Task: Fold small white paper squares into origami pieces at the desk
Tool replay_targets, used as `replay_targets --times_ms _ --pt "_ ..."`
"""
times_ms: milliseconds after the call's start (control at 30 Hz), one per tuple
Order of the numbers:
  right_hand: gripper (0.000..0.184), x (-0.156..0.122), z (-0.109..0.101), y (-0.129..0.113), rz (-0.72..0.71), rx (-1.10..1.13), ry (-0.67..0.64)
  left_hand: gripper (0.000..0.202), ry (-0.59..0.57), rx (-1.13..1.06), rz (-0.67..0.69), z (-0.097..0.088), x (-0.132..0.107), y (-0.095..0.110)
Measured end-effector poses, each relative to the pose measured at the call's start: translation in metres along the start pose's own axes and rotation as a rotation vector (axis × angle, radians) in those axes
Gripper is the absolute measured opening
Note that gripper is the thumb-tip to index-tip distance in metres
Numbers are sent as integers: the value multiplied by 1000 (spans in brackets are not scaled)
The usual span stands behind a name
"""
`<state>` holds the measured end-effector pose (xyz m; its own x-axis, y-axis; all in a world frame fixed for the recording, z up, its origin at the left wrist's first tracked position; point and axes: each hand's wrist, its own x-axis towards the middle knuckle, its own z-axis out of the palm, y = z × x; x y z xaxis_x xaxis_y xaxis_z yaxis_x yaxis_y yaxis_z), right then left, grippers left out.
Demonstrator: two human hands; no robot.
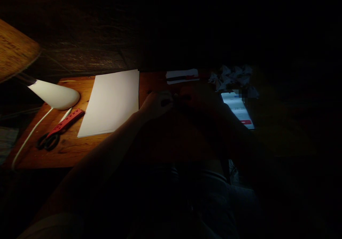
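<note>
Both hands meet close together over the wooden table [149, 142], in deep shadow. My left hand [158, 102] has its fingers curled inward in a pinch. Facing it, my right hand [190, 98] is also closed, though it is very dark. A small pale bit [175, 95] shows between the fingertips; its kind is too dark to make out. Left of my left hand lies a stack of white paper sheets [113, 101], partly overlapped by my left forearm.
A lamp [55, 93] with a white cable stands at the left, near a red strip [65, 123] ending in black loops. Behind the hands, a dark-and-red slim tool [187, 77] lies on white paper [184, 72]. Several crumpled-looking pale pieces [229, 76] sit behind a lit screen [237, 108].
</note>
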<state>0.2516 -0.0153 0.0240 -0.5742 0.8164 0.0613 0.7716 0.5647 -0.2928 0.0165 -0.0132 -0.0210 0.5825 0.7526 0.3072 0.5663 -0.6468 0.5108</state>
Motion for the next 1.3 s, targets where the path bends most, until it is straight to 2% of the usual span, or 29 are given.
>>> replay_targets --times_ms 600,867,967,1300 --pt "28 3 5 0 53 47 10 8 72 -29 -25 8 2 0" --pt "23 3 1 -2 80 57 28 7 80 -84 -97 8 6 3" --pt "23 2 1 -2 101 58 41 12 73 -107 -110 8 7 4" --pt "21 10 22 14 75 130 104 9 50 -63 -31 9 6 0"
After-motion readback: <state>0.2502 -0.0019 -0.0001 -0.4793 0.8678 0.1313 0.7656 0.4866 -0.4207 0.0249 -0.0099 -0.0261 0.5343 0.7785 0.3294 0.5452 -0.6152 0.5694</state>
